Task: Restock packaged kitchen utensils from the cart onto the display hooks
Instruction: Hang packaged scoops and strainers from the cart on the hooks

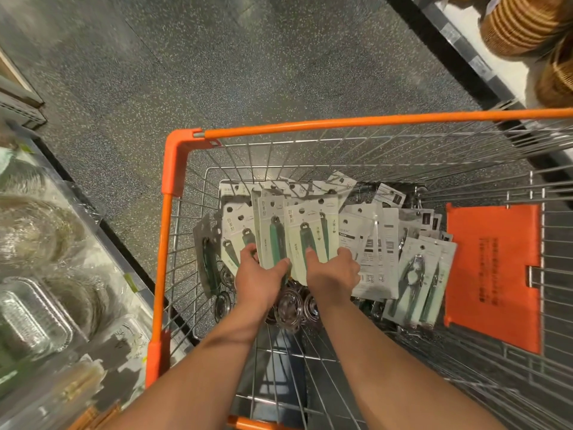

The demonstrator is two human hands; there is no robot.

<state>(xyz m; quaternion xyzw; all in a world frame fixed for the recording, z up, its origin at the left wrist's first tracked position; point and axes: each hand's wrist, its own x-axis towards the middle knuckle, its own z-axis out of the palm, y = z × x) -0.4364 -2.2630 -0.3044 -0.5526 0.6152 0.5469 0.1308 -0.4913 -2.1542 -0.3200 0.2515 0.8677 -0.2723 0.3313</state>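
Observation:
An orange-rimmed wire cart (pixel 310 124) holds many carded utensil packs. Both my hands reach down into it. My left hand (pixel 259 279) grips the lower edge of a green-handled utensil pack (pixel 273 234), fingers curled round the card. My right hand (pixel 333 273) holds the bottom of another green-handled pack (pixel 313 231), thumb on its front. More packs (pixel 372 243) lie to the right, and nutcracker-type packs (pixel 415 277) lean at the far right. Round metal strainers (pixel 288 308) lie under the packs.
An orange flap (pixel 493 274) hangs on the cart's right side. Shelves with foil trays and wrapped goods (pixel 40 290) run along the left. Woven baskets (pixel 527 23) sit on a shelf at the top right. Dark speckled floor (pixel 217 72) lies beyond the cart.

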